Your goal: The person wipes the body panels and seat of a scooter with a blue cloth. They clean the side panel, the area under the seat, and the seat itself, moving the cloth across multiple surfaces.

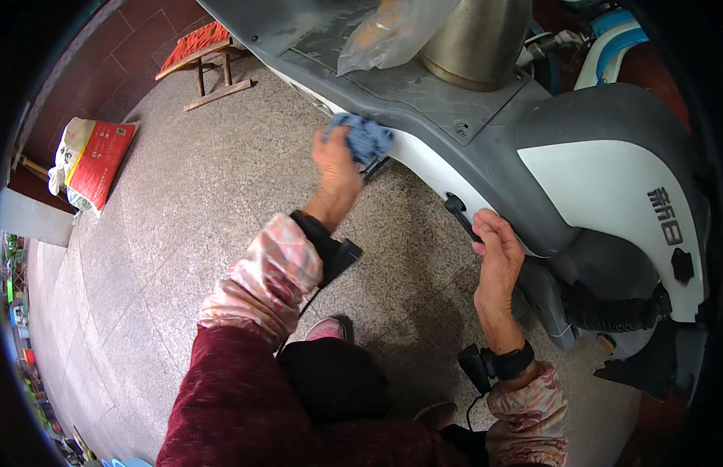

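A grey and white scooter (545,119) stands in front of me, its side towards me. My left hand (336,160) presses a crumpled blue cloth (364,139) against the white lower edge of the footboard (417,153). Further along that edge, a black folding footrest or lever (461,217) sticks out from a slot. My right hand (498,251) is at its lower end, fingers bent by the white side panel. Whether those fingers grip the black part or only rest beside it cannot be made out. Both wrists wear black strapped devices.
A metal cylindrical container (481,46) and a clear plastic bag (390,38) stand on the footboard (443,117). On the speckled floor (192,192) are a wooden stool with an orange top (201,49) and a red and white sack (99,163). A rear shock absorber (615,315) sits low at right.
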Demonstrator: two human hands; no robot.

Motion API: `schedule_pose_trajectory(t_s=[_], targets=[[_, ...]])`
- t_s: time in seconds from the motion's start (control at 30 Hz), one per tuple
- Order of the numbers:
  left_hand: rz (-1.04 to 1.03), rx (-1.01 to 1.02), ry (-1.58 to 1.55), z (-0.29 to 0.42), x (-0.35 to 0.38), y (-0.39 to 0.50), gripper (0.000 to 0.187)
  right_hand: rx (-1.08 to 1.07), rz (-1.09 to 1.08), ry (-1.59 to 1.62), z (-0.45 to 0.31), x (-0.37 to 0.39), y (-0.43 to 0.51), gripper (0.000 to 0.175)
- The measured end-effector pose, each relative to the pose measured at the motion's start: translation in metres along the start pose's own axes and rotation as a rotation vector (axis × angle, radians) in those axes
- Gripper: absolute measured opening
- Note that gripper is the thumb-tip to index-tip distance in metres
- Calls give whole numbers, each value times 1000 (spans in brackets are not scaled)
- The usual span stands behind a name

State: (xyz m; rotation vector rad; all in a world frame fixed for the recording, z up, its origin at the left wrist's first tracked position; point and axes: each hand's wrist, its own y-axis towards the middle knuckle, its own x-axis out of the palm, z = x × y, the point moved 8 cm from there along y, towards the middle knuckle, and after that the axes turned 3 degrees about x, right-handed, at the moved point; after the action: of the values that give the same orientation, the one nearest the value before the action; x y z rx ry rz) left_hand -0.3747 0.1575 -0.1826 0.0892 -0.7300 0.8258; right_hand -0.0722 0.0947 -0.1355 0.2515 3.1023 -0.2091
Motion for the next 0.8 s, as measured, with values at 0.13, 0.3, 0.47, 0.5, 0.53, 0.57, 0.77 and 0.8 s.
schedule_pose_trajectory(t_s=[0.13, 0.3, 0.47, 0.5, 0.53, 0.57, 0.77, 0.8], targets=[[25, 40, -18, 4, -28, 50, 18, -44, -30, -37, 7, -5, 0, 24], [-64, -96, 299, -40, -5, 12, 19, -40, -24, -41, 19, -8, -4, 27], [-272, -313, 360, -84, 38, -109, 10, -6, -40, -68, 22, -2, -3, 28], [-204, -305, 356, -83, 31, -106, 10, -4, -35, -69, 22, -2, -3, 27], [-183, -340, 314, -84, 25, -99, 9, -8, -35, -57, 21, -2, -3, 27], [-151, -388, 277, -87, 17, -87, 9, -34, -48, -34, 19, -1, -2, 26], [31, -47, 43, -35, -37, 47, 19, -54, -27, -22, 18, -7, 0, 23], [38, 32, 33, -25, -40, 59, 19, -40, -13, -7, 19, -9, -1, 22]])
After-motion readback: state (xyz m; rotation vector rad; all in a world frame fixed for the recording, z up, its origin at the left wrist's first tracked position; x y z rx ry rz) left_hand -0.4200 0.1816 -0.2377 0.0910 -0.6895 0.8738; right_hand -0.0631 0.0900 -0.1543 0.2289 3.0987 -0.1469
